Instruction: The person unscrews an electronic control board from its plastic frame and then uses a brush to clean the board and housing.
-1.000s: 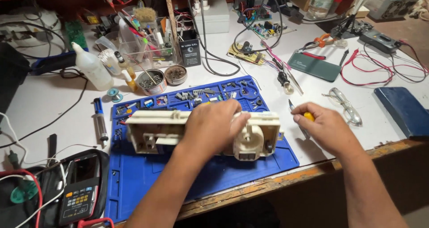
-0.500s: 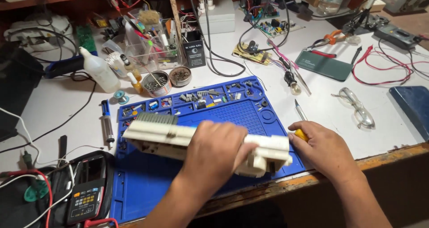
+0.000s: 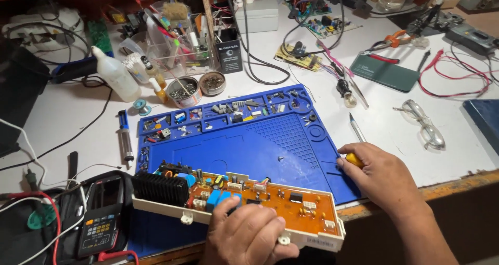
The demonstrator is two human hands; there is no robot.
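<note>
My left hand (image 3: 249, 236) grips the near edge of a long cream plastic tray holding an orange circuit board (image 3: 291, 205), component side up, with a black finned heatsink (image 3: 160, 188) at its left end. The board lies tilted across the front of the blue silicone work mat (image 3: 260, 140). My right hand (image 3: 382, 174) rests on the mat's right edge, closed around a screwdriver with a yellow handle (image 3: 355, 160); its metal shaft (image 3: 356, 128) points away from me over the white bench.
A multimeter (image 3: 99, 226) with red and black leads lies at the front left. Small parts fill the mat's upper compartments (image 3: 228, 111). Clear glasses (image 3: 423, 122), a dark green case (image 3: 384, 73), a white squeeze bottle (image 3: 114, 75), tins and loose boards crowd the back.
My left hand has turned the cream housing over and drawn it toward the front edge, so the orange board faces up. My right hand stayed at the mat's right edge with the screwdriver.
</note>
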